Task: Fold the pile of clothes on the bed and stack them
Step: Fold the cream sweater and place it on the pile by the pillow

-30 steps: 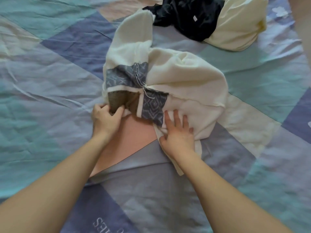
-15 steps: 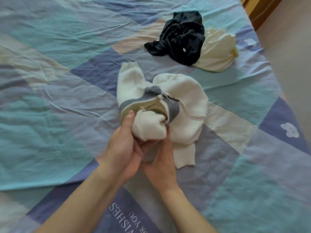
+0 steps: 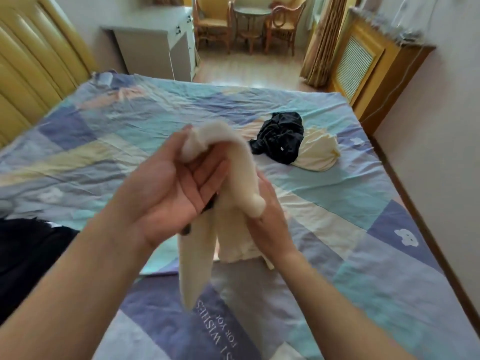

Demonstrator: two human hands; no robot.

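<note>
A cream knitted garment [image 3: 233,224] hangs in the air above the patchwork bedspread [image 3: 363,255], bunched and draped down between my hands. My left hand [image 3: 166,193] grips its upper end, with cloth poking out above the fingers. My right hand [image 3: 270,219] holds the garment from the right side, its fingers curled behind the fabric. A crumpled black garment [image 3: 281,137] lies farther back on the bed, resting against a pale yellow garment [image 3: 318,152].
A dark cloth [image 3: 28,258] lies at the bed's left edge. A padded yellow headboard [image 3: 33,63] stands at far left. Beyond the bed are a white cabinet [image 3: 155,42], two chairs around a small round table [image 3: 250,14], and a wooden radiator cover [image 3: 363,61].
The cream garment has been lifted off the bedspread and now hangs between both hands. The view has tilted up, showing the room beyond the bed.
</note>
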